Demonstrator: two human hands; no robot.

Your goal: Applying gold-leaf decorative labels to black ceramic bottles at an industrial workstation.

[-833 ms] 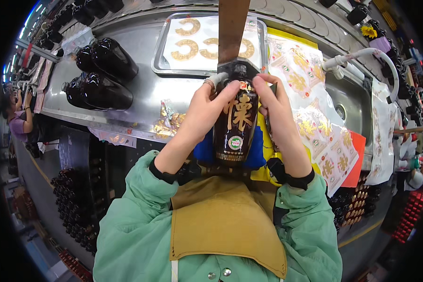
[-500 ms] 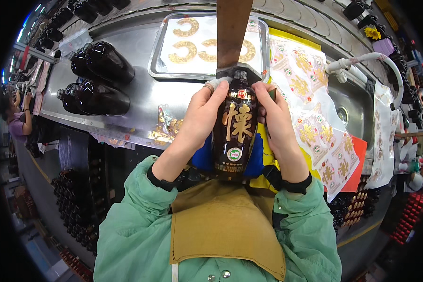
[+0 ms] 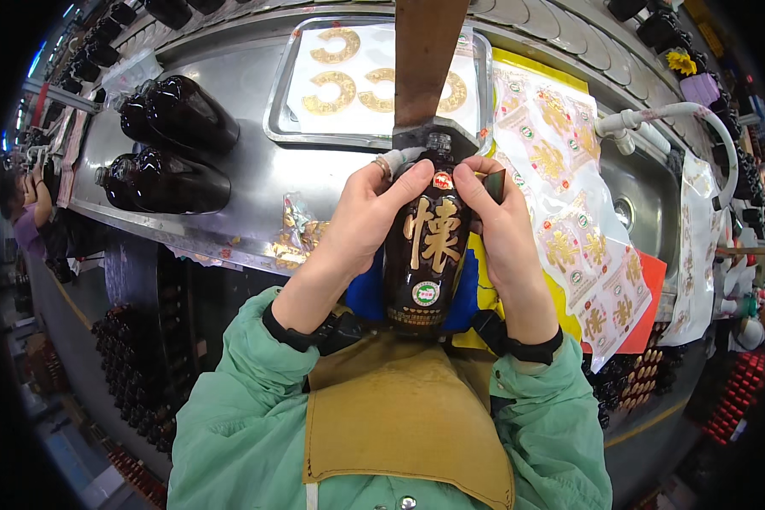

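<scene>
A dark brown glass bottle (image 3: 421,272) with gold lettering, a small red emblem and a round green-and-white mark stands between my hands, its neck pointing away from me. My left hand (image 3: 361,212) grips its left shoulder, the thumb pressed near the red emblem. White cloth (image 3: 404,156) shows at the left fingers, beside the neck. On the opposite side, my right hand (image 3: 508,225) is closed against the bottle, thumb on the upper label area. A small dark green flat piece (image 3: 495,185) sticks out between the right fingers. Blue material lies behind the bottle's lower part.
Several dark bottles (image 3: 183,180) lie on the steel counter at left. Beyond my hands is a metal tray (image 3: 274,110) with gold C-shaped decals (image 3: 330,93); a brown post (image 3: 427,64) rises before it. Decal sheets (image 3: 569,212) lie at right, beside a sink (image 3: 654,178).
Both thumbs have moved inward over the bottle's upper front, now closer together beside the red emblem. The bottle sits slightly nearer to me, with a small shift of the view.
</scene>
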